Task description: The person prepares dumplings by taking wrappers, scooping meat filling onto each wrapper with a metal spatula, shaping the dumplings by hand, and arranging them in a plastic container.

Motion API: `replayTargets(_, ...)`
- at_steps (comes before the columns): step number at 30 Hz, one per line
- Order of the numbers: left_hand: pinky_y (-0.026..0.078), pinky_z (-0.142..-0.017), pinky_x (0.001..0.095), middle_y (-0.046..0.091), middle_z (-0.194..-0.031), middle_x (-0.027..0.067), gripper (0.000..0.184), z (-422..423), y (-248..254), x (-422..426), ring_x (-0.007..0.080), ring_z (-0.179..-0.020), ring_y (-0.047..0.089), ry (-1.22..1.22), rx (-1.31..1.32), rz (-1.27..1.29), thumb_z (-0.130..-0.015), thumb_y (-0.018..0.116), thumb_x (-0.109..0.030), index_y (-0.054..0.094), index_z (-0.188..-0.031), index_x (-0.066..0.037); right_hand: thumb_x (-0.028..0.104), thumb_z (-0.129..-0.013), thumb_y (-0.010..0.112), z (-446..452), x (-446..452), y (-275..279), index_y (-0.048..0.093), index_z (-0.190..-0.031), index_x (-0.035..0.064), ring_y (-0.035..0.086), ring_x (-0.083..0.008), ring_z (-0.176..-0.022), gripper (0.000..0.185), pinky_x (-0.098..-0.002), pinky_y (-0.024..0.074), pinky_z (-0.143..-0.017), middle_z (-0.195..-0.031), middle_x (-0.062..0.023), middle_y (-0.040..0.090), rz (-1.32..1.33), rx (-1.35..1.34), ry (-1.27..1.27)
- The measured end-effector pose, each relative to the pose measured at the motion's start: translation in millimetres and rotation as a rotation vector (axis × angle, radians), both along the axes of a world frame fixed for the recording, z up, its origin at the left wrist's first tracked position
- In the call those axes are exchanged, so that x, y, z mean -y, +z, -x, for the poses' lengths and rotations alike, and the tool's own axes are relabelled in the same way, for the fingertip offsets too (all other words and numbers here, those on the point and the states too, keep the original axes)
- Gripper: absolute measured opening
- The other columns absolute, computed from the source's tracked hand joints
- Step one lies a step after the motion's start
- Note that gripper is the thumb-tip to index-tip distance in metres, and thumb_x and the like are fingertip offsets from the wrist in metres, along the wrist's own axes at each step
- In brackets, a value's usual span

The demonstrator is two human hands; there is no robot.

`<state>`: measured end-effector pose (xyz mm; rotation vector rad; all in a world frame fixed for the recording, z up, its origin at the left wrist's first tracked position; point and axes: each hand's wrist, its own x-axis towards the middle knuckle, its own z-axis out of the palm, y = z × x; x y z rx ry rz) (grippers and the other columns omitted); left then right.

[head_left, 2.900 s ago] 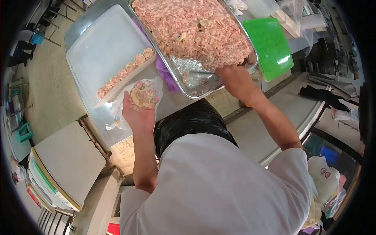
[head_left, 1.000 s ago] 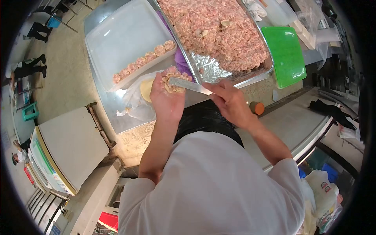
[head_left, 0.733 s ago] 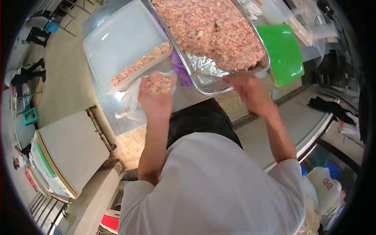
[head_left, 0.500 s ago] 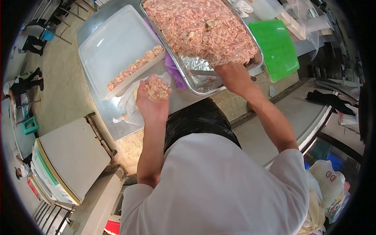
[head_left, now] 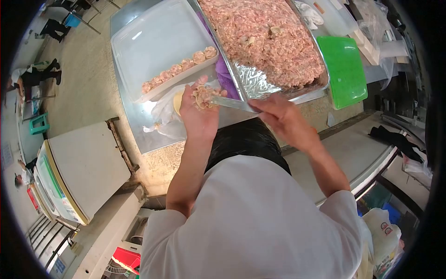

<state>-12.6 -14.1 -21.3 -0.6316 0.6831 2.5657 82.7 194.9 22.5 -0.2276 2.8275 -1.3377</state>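
White shirt cloth (head_left: 251, 209) lies nearest; clock hours run from the half-shaped dumpling (head_left: 204, 98). It sits in the palm of the left hand (head_left: 200, 117), whose fingers curl narrowly round it. At about three-thirty, the right hand (head_left: 284, 120) has its fingers closed round a knife (head_left: 234, 103), the flat blade reaching the dumpling. Just beside the left hand, at nine, shows a pale wrapper (head_left: 177, 101), with a crumpled plastic bag (head_left: 166, 116) at eight. Farther out, toward ten-thirty, a row of dumplings (head_left: 176, 69) lines the near side of a plastic box (head_left: 153, 42). Around one-thirty, minced meat (head_left: 274, 42) heaps a metal tray (head_left: 251, 76). Well apart, near nine, stands a green stool (head_left: 39, 123).
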Motion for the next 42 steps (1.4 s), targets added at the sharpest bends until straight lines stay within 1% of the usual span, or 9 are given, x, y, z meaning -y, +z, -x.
replayTargets(8,0.049,-0.089,0.0504,0.062,-0.098,0.0111,0.034,0.5,-25.5,-3.3,0.0292,-0.091,0.059,0.121,-0.055,0.056,-0.108,0.039,-0.032,0.057,-0.111,-0.004,-0.005,-0.085,0.066,-5.1,36.3,-24.8,0.067,-0.127,0.0069,0.062,-0.0326,-0.07,0.043,-0.0406,0.0506,-0.062,-0.086,-0.0138,0.062,0.004,0.021,-0.136)
replayTargets(12,0.051,-0.089,0.0451,0.066,-0.107,0.0117,0.029,-4.9,27.6,6.7,0.0258,-0.096,0.062,0.049,-0.018,-0.035,-0.107,0.044,-0.024,0.062,-0.117,-0.002,-0.003,-0.084,0.07,8.1,8.6,10.2,0.071,-0.111,0.0023,0.062,-0.0309,-0.067,0.027,-0.0371,0.0495,-0.061,-0.086,-0.015,0.067,0.255,0.11,-0.147)
replayTargets(15,0.052,-0.088,0.0356,0.065,-0.118,0.0078,0.035,5.0,-37.9,56.1,0.0183,-0.1,0.061,-0.715,-0.478,0.529,-0.097,0.067,-0.018,0.06,-0.127,0.0,0.002,-0.085,0.074,19.5,-15.3,51.7,0.073,-0.099,0.0004,0.061,-0.0248,-0.068,0.014,-0.0344,0.0479,-0.062,-0.082,-0.0128,0.068,0.181,0.221,-0.103)
replayTargets(18,0.049,-0.088,0.0288,0.063,-0.118,0.0035,0.056,-1.1,-17.7,61.5,0.0116,-0.099,0.059,-1.142,-0.801,0.456,-0.08,0.085,-0.007,0.06,-0.129,0.002,0.008,-0.088,0.075,29.3,-30.1,69.8,0.071,-0.095,-0.0005,0.059,-0.0148,-0.068,0.012,-0.0317,0.0464,-0.063,-0.078,-0.0082,0.068,-0.03,0.32,0.055)
replayTargets(19,0.048,-0.082,0.0276,0.063,-0.095,0.0024,0.049,-3.1,-2.0,52.8,0.0098,-0.089,0.058,-1.137,-0.88,0.533,-0.074,0.091,-0.022,0.062,-0.108,-0.001,0.01,-0.088,0.076,33.5,-30.4,71.4,0.071,-0.093,-0.001,0.058,-0.0148,-0.068,0.013,-0.032,0.046,-0.063,-0.076,-0.0085,0.067,-0.072,0.329,0.098)
replayTargets(22,0.048,-0.077,0.0279,0.062,-0.087,0.0016,0.043,-11.0,4.5,38.8,0.0102,-0.082,0.056,-0.987,-1.004,0.564,-0.076,0.089,-0.02,0.061,-0.101,0.0,0.014,-0.089,0.076,37.3,-23.1,69.0,0.07,-0.088,-0.0015,0.057,-0.0148,-0.066,0.016,-0.0334,0.0448,-0.062,-0.073,-0.009,0.066,-0.065,0.362,0.124)
replayTargets(34,0.049,-0.07,0.0273,0.069,-0.08,0.0019,0.028,-15.8,3.8,37.1,0.0098,-0.079,0.063,-0.917,-0.964,0.672,-0.076,0.089,-0.016,0.069,-0.087,0.0,0.016,-0.092,0.071,16.0,-12.4,29.3,0.063,-0.08,-0.0043,0.043,-0.0147,-0.06,0.025,-0.0362,0.0376,-0.057,-0.06,-0.0095,0.048,0.153,0.44,0.006)
replayTargets(37,0.047,-0.067,0.0283,0.067,-0.075,0.0017,0.028,-30.3,-5.7,37.1,0.0091,-0.075,0.061,-0.659,-0.86,0.779,-0.076,0.089,-0.018,0.069,-0.083,0.0,0.018,-0.093,0.07,15.6,-17.3,30.1,0.063,-0.079,-0.0046,0.043,-0.0183,-0.058,0.028,-0.0383,0.0381,-0.057,-0.059,-0.0117,0.048,0.085,0.406,0.019)
replayTargets(42,0.046,-0.064,0.0289,0.063,-0.067,0.0026,0.021,-16.6,12.2,36.0,0.0084,-0.068,0.056,-0.912,-0.889,0.776,-0.077,0.085,-0.014,0.069,-0.08,0.0,0.02,-0.091,0.073,14.6,-11.3,37.8,0.064,-0.079,-0.0034,0.044,-0.0247,-0.058,0.028,-0.0398,0.0393,-0.059,-0.061,-0.0159,0.05,0.155,0.45,-0.028)
